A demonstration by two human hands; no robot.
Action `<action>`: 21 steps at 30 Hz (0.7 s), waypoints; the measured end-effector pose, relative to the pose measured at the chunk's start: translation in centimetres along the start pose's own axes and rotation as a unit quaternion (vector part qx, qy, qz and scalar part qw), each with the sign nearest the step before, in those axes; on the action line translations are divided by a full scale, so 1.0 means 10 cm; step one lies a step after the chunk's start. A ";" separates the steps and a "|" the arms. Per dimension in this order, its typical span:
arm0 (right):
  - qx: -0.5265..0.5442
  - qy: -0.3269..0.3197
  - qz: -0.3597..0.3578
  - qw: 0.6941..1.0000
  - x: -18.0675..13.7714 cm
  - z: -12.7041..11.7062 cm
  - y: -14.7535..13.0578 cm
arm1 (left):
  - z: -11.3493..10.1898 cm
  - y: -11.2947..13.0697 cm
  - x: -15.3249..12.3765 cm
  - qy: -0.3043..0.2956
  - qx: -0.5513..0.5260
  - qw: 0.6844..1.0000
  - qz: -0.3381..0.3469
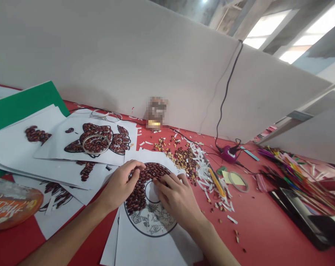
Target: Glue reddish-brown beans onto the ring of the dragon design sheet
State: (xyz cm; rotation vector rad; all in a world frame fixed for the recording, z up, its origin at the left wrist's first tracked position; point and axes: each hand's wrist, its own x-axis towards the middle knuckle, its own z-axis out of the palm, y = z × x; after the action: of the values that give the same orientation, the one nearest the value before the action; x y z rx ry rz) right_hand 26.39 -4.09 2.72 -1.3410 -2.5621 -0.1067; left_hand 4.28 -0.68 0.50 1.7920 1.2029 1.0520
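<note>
"How many hands?"
"Two: left hand (122, 184) and right hand (177, 195), half-curled over one round drawing (155, 228); whether either pinches beans (135, 199), I can't tell."
"The drawing?"
"On paper (148, 253), left of one yellow cutter (217, 183)."

On the counter (267, 225), the beans (135, 199) lie on a sheet (153, 253), with stacked papers (9, 144) to its left and a jar (13, 205) at the far left. Right of and behind the sheet come loose seeds (185, 159), then strips (203, 181) with a knife (217, 183) among them, then a ring (241, 190) partly on a note (235, 178). Behind the ring, an adapter (229, 154) sits before the wall (128, 59).
</note>
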 end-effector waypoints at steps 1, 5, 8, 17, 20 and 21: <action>0.009 0.008 0.004 1.000 0.03 -0.01 0.01 | 0.00 0.00 0.00 0.000 0.000 1.000 -0.001; 0.052 0.047 0.074 0.995 0.35 -0.02 0.11 | -0.01 0.01 0.00 -0.003 -0.006 1.000 -0.002; 0.064 0.006 0.114 0.991 0.77 0.03 0.19 | -0.01 0.02 0.00 0.002 -0.008 1.000 -0.004; 0.032 -0.054 0.151 0.987 1.46 0.26 0.21 | -0.01 0.00 0.01 0.008 0.001 1.000 0.009; 0.038 -0.055 0.152 0.986 1.48 0.30 0.19 | -0.02 0.01 0.01 0.011 0.004 1.000 0.011; 0.041 -0.054 0.152 0.986 1.48 0.31 0.19 | -0.02 0.01 0.01 0.010 0.004 1.000 0.012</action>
State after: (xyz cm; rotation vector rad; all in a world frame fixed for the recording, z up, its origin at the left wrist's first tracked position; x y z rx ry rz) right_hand 19.31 9.38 3.39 -1.7257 -2.3800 0.1288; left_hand 4.18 -0.62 0.72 1.8100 1.2025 1.0833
